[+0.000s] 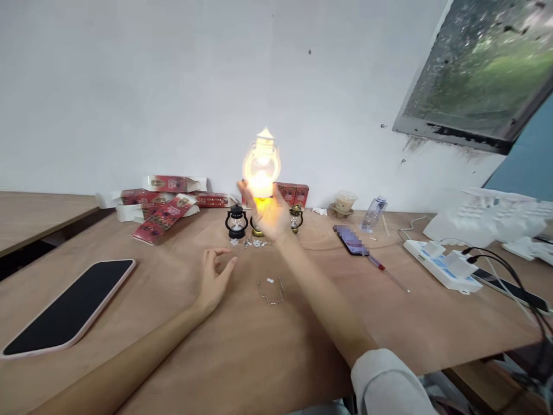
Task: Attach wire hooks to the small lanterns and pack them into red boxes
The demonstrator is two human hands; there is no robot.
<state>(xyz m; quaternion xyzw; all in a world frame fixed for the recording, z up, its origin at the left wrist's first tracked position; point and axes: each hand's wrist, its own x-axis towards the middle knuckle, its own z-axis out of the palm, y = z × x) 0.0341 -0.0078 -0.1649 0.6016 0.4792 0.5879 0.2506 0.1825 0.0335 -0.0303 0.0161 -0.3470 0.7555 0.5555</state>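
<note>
My right hand holds up a brightly glowing miniature lantern from beneath, its details washed out by the light. Resting by the table's middle, my left hand has its fingers apart and nothing in it. Beyond it stands a small black lantern. Two gold-trimmed lanterns, one of them to the right, are partly hidden behind my right hand. Small white scraps lie in front of the lanterns. A bent wire handle lies between my forearms with a tiny white piece near it.
Red printed boxes are piled at the back left. A large phone lies at left. On the right are another phone, a screwdriver, a plastic bottle, a drink cup and a power strip with cables.
</note>
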